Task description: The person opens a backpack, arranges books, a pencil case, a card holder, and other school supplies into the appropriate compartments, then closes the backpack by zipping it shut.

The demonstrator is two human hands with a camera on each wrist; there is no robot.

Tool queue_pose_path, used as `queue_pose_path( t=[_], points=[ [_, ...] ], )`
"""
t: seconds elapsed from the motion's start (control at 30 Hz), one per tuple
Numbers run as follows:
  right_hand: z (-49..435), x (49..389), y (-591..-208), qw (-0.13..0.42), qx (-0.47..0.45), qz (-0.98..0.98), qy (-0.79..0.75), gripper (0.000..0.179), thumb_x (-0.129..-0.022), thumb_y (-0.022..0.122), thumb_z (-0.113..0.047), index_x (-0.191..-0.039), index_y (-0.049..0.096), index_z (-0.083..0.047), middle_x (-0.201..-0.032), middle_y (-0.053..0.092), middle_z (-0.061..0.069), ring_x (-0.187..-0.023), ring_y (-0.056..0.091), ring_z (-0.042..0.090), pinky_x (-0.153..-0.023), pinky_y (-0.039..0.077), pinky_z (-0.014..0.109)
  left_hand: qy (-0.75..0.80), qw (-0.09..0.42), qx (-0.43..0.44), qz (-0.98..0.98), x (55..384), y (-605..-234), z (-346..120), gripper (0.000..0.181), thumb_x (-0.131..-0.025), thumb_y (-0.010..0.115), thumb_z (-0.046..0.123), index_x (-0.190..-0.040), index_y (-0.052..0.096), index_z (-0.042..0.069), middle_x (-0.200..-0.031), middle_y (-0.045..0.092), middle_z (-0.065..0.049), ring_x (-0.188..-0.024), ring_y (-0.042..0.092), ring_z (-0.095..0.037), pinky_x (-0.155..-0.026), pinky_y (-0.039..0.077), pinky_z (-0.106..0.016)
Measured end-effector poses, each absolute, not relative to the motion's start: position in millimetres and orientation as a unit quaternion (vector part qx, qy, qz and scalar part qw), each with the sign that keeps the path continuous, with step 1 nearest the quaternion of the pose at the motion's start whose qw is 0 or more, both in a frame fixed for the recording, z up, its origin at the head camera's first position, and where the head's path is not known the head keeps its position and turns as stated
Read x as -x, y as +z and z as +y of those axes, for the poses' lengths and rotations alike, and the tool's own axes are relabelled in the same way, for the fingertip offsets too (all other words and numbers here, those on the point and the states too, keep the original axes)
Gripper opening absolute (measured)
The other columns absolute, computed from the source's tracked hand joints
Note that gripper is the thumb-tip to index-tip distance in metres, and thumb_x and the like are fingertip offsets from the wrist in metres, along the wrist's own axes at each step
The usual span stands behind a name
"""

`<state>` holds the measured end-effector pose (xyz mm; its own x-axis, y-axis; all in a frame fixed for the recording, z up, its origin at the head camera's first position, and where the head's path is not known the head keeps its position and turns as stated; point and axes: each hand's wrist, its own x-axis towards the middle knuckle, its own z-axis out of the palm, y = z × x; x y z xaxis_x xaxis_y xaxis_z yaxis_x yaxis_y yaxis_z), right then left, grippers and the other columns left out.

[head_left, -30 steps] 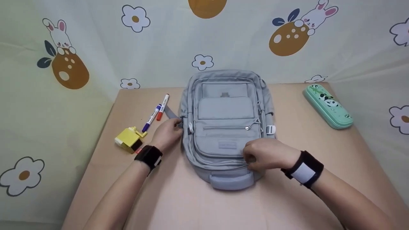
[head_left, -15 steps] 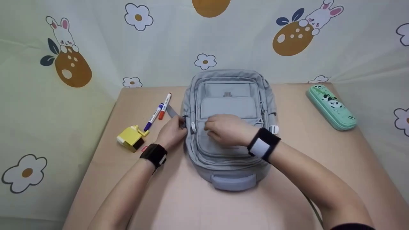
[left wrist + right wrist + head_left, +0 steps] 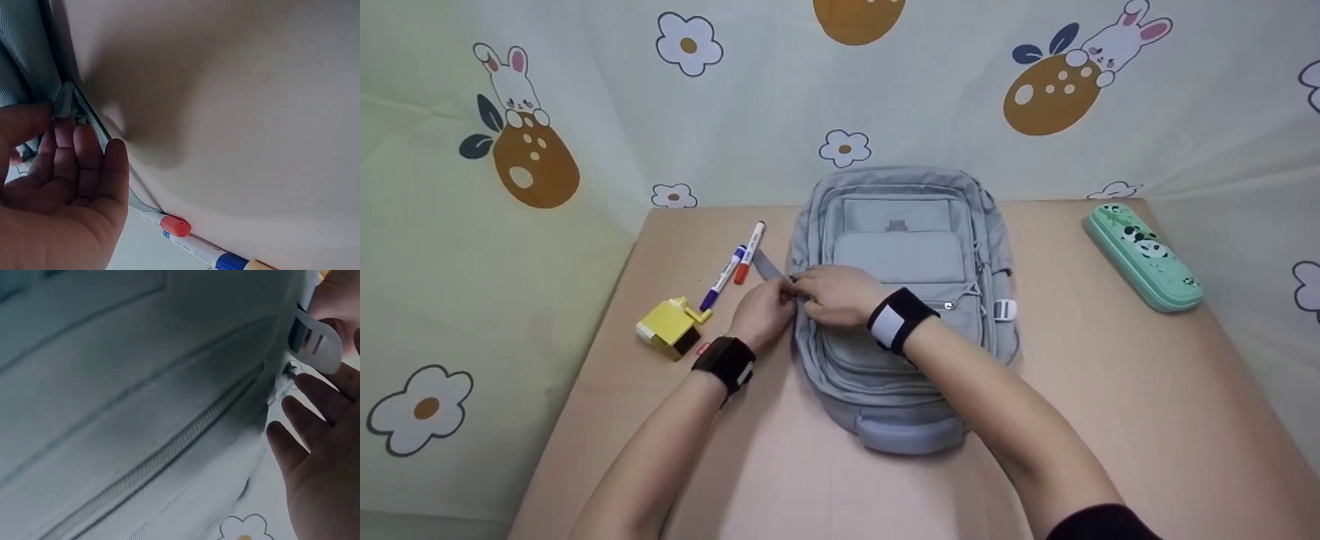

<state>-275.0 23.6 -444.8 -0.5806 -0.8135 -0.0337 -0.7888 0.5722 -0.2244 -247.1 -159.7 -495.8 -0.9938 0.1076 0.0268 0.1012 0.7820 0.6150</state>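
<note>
A grey backpack (image 3: 900,259) lies front side up on the table, its grab handle (image 3: 911,435) towards me. My left hand (image 3: 763,311) is at the bag's left side. In the left wrist view its thumb and a finger pinch a grey fabric tab (image 3: 63,101), the other fingers lying loose beside a grey strap (image 3: 93,115). My right hand (image 3: 840,296) reaches across the bag to the same side. Its fingers (image 3: 315,396) are extended near a white buckle (image 3: 320,346) in the right wrist view; whether they touch it I cannot tell.
Left of the bag lie a purple-capped marker (image 3: 723,277), a red-capped marker (image 3: 750,251) and a yellow box-shaped thing with a small arm (image 3: 667,326). A green panda pencil case (image 3: 1144,256) lies at the right. Patterned cloth (image 3: 922,90) hangs behind the table.
My right hand has moved from the bag's lower right corner across its front to the left side, beside my left hand. The left hand stays at the bag's left edge.
</note>
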Motion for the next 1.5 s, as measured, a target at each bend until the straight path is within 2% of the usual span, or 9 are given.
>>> queue_pose_path(
  t=[0.17, 0.3, 0.53, 0.7, 0.83, 0.97, 1.3, 1.37, 1.5],
  points=[
    [21, 276, -448, 0.069, 0.460, 0.883, -0.052, 0.046, -0.102, 0.043, -0.025, -0.142, 0.061, -0.012, -0.153, 0.050, 0.008, -0.143, 0.043, 0.028, -0.117, 0.033, 0.040, 0.314, -0.009, -0.072, 0.947, 247, -495, -160, 0.012, -0.092, 0.063, 0.007, -0.098, 0.072, 0.002, -0.099, 0.071, -0.013, -0.095, 0.067, -0.032, -0.088, 0.050, -0.046],
    [26, 275, -451, 0.058, 0.467, 0.882, -0.028, 0.043, -0.104, 0.042, -0.024, -0.136, 0.067, -0.011, -0.156, 0.046, 0.009, -0.144, 0.041, 0.029, -0.117, 0.033, 0.040, 0.307, -0.014, -0.079, 0.948, 245, -494, -161, 0.007, -0.094, 0.065, 0.009, -0.093, 0.070, 0.005, -0.095, 0.070, -0.010, -0.090, 0.065, -0.029, -0.083, 0.050, -0.045],
    [38, 273, -457, 0.033, 0.455, 0.890, -0.027, 0.038, -0.106, 0.044, -0.025, -0.130, 0.072, -0.014, -0.151, 0.047, 0.010, -0.128, 0.056, 0.028, -0.104, 0.047, 0.041, 0.265, -0.009, -0.086, 0.960, 239, -490, -164, 0.012, -0.101, 0.061, 0.015, -0.104, 0.071, 0.008, -0.101, 0.070, -0.006, -0.092, 0.066, -0.025, -0.084, 0.052, -0.044],
    [41, 274, -458, 0.040, 0.447, 0.893, -0.032, 0.039, -0.106, 0.044, -0.026, -0.135, 0.069, -0.019, -0.151, 0.047, 0.011, -0.128, 0.056, 0.028, -0.104, 0.047, 0.041, 0.250, 0.000, -0.082, 0.965, 231, -484, -166, 0.012, -0.102, 0.061, 0.016, -0.105, 0.068, 0.008, -0.103, 0.068, -0.008, -0.093, 0.064, -0.026, -0.084, 0.051, -0.044],
    [39, 274, -457, 0.051, 0.446, 0.893, -0.035, 0.039, -0.107, 0.044, -0.026, -0.138, 0.067, -0.020, -0.154, 0.045, 0.009, -0.133, 0.052, 0.028, -0.107, 0.045, 0.040, 0.235, 0.019, -0.092, 0.968, 223, -474, -166, 0.011, -0.101, 0.061, 0.014, -0.102, 0.068, 0.006, -0.096, 0.067, -0.009, -0.087, 0.063, -0.028, -0.080, 0.051, -0.045],
    [37, 272, -456, 0.057, 0.447, 0.892, -0.036, 0.039, -0.107, 0.045, -0.026, -0.139, 0.065, -0.019, -0.154, 0.045, 0.010, -0.134, 0.052, 0.029, -0.108, 0.044, 0.040, 0.220, 0.054, -0.101, 0.969, 219, -463, -166, 0.011, -0.100, 0.063, 0.012, -0.098, 0.070, 0.004, -0.088, 0.064, -0.007, -0.078, 0.059, -0.026, -0.073, 0.049, -0.041],
    [33, 267, -453, 0.072, 0.424, 0.901, -0.048, 0.040, -0.106, 0.046, -0.027, -0.139, 0.065, -0.018, -0.153, 0.047, 0.007, -0.132, 0.054, 0.028, -0.106, 0.046, 0.040, 0.223, 0.195, -0.122, 0.947, 218, -442, -176, 0.011, -0.095, 0.064, 0.008, -0.088, 0.072, 0.002, -0.074, 0.056, -0.004, -0.067, 0.054, -0.020, -0.060, 0.041, -0.030],
    [34, 266, -452, 0.072, 0.427, 0.900, -0.042, 0.039, -0.106, 0.045, -0.026, -0.138, 0.066, -0.018, -0.153, 0.047, 0.008, -0.132, 0.054, 0.028, -0.105, 0.047, 0.041, 0.224, 0.202, -0.130, 0.945, 216, -441, -176, 0.011, -0.093, 0.064, 0.006, -0.088, 0.072, 0.002, -0.074, 0.056, -0.003, -0.067, 0.054, -0.020, -0.060, 0.041, -0.031],
    [35, 266, -452, 0.071, 0.440, 0.895, -0.035, 0.039, -0.106, 0.045, -0.025, -0.138, 0.067, -0.018, -0.152, 0.047, 0.011, -0.131, 0.054, 0.030, -0.105, 0.047, 0.042, 0.224, 0.169, -0.126, 0.952, 213, -448, -173, 0.009, -0.092, 0.064, 0.007, -0.095, 0.071, 0.002, -0.082, 0.063, -0.005, -0.075, 0.057, -0.023, -0.068, 0.047, -0.036]
  ],
)
